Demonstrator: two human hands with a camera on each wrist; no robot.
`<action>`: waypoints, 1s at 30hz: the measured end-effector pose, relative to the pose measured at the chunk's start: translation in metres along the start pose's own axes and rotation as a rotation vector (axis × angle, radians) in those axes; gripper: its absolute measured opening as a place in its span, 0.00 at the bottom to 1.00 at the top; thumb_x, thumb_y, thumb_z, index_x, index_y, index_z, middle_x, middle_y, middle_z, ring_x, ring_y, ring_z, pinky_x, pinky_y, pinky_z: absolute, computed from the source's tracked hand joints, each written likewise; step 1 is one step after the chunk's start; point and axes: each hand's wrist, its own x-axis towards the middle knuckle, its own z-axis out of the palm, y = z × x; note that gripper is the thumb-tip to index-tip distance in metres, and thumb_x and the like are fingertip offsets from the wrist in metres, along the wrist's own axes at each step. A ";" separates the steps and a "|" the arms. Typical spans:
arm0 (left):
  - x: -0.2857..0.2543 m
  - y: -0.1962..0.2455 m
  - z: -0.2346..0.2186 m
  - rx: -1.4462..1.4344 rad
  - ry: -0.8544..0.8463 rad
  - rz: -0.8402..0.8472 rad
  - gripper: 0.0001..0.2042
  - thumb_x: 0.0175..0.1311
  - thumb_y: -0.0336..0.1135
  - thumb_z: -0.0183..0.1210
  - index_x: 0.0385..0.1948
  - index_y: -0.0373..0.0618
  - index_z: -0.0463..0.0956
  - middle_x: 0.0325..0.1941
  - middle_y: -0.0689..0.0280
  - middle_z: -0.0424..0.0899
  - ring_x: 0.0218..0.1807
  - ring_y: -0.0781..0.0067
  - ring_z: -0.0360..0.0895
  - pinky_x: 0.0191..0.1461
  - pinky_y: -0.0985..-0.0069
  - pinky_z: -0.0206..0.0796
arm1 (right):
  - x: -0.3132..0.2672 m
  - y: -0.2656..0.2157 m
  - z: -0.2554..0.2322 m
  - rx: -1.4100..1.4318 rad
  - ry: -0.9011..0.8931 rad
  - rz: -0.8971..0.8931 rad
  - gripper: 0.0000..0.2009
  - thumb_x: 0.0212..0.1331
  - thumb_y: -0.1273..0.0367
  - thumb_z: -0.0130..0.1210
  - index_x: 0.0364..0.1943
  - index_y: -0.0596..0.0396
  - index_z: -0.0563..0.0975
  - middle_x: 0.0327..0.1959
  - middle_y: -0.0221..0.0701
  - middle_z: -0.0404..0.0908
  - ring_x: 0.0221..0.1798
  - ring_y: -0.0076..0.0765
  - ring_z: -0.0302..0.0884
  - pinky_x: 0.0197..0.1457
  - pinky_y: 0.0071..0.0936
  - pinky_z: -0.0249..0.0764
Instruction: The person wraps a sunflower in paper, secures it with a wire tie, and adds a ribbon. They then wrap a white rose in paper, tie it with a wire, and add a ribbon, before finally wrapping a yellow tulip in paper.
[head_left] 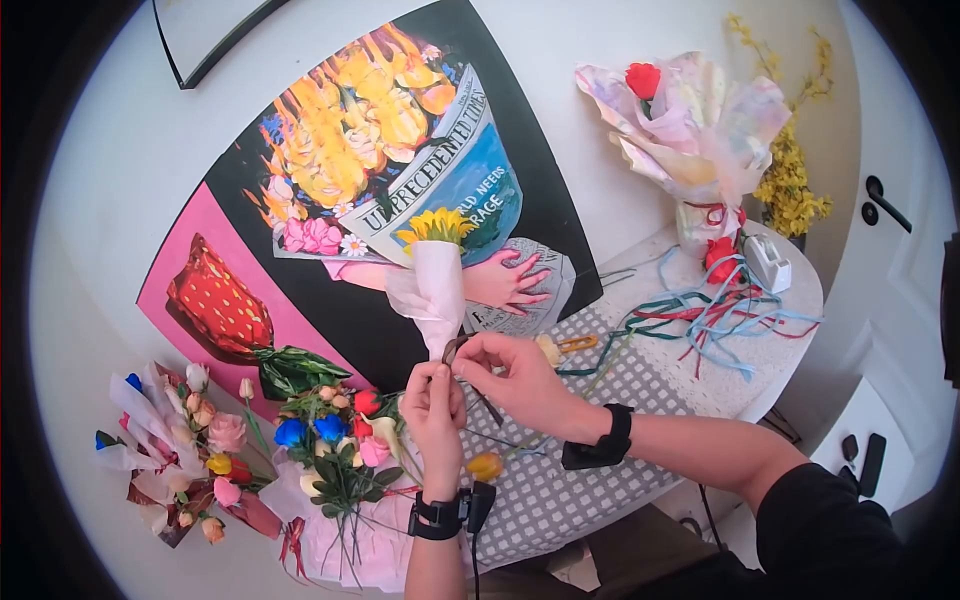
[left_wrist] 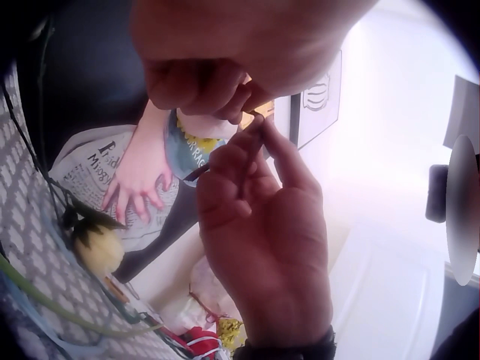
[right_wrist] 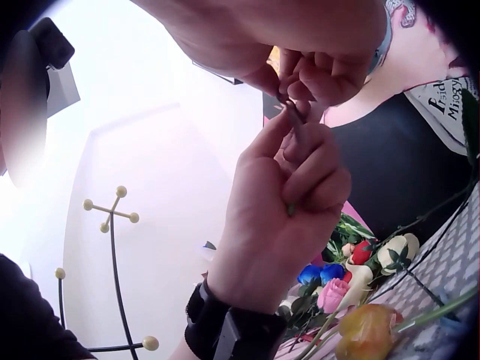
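A sunflower (head_left: 437, 228) stands upright, wrapped in pale pink paper (head_left: 437, 295) that narrows toward the bottom. My left hand (head_left: 435, 408) grips the base of this wrapped flower, and a bit of green stem (right_wrist: 291, 210) shows at its curled fingers in the right wrist view. A dark brown ribbon (head_left: 454, 347) goes around the gathered paper, with a tail (head_left: 490, 408) hanging below. My right hand (head_left: 518, 382) pinches the ribbon between thumb and fingers, right beside the left fingertips. In the left wrist view, the ribbon (left_wrist: 251, 166) runs along the right fingers.
Loose roses (head_left: 330, 428) and a wrapped bouquet (head_left: 205, 440) lie at the left. An orange-yellow tulip (head_left: 485, 466) lies on the checked cloth (head_left: 540, 500). Further right are tangled ribbons (head_left: 710, 310), a tape dispenser (head_left: 768, 263) and another wrapped bouquet (head_left: 690, 130). A large painting (head_left: 540, 180) leans behind.
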 end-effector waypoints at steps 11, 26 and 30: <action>-0.003 0.000 0.005 0.062 0.047 0.011 0.08 0.80 0.36 0.52 0.38 0.47 0.74 0.19 0.81 0.66 0.18 0.94 0.54 0.20 0.88 0.39 | -0.002 0.002 -0.001 -0.059 -0.058 0.047 0.08 0.67 0.68 0.62 0.41 0.60 0.81 0.30 0.24 0.82 0.33 0.17 0.74 0.38 0.20 0.71; -0.005 0.003 0.010 0.037 -0.040 0.067 0.10 0.81 0.39 0.51 0.38 0.45 0.72 0.21 0.75 0.74 0.17 0.92 0.59 0.18 0.88 0.44 | 0.000 -0.017 -0.002 -0.049 -0.026 -0.083 0.08 0.67 0.69 0.62 0.42 0.61 0.80 0.40 0.26 0.76 0.36 0.17 0.76 0.32 0.18 0.71; -0.009 0.015 0.029 0.011 -0.035 0.062 0.10 0.81 0.38 0.51 0.40 0.43 0.73 0.22 0.73 0.76 0.16 0.89 0.65 0.16 0.88 0.47 | 0.006 -0.027 -0.010 -0.017 -0.056 -0.015 0.07 0.68 0.71 0.60 0.41 0.63 0.79 0.38 0.27 0.75 0.34 0.17 0.76 0.33 0.19 0.72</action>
